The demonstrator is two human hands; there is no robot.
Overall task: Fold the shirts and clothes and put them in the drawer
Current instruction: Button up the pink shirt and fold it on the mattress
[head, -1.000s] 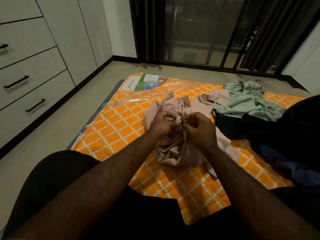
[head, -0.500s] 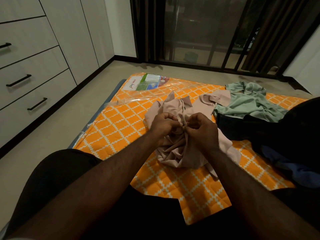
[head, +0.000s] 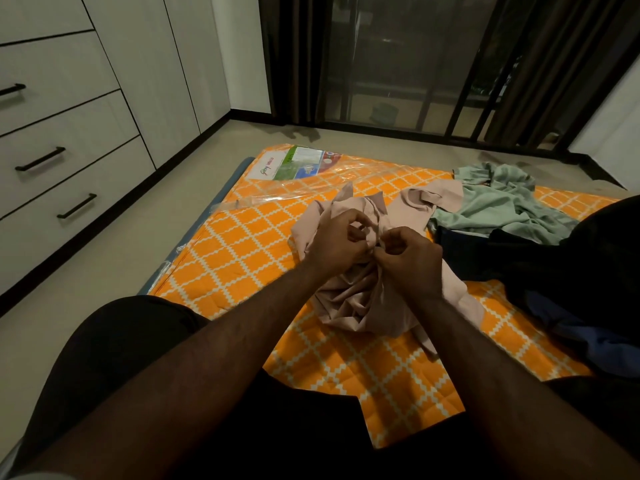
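Mattress (head: 249, 258): orange, lattice-patterned; landmark.
Drawers (head: 65, 161): left of mattress, closed.
Pink shirt (head: 349, 299): crumpled at mattress centre.
Left hand (head: 337, 245): fingers pinching shirt fabric.
Right hand (head: 412, 258): fingers pinching the same fabric, touching left hand.

My left hand (head: 337, 245) and right hand (head: 410, 259) cover the middle of the pink shirt (head: 349, 303) — whatever my fingertips pinch there is too small to make out (a button, perhaps; I cannot tell). The dark clothes (head: 561, 268) run off the right edge, their shapes lost in shadow. The print on the plastic-wrapped label (head: 294, 164) is unreadable. The top drawer (head: 41, 84) is cut by the left edge.
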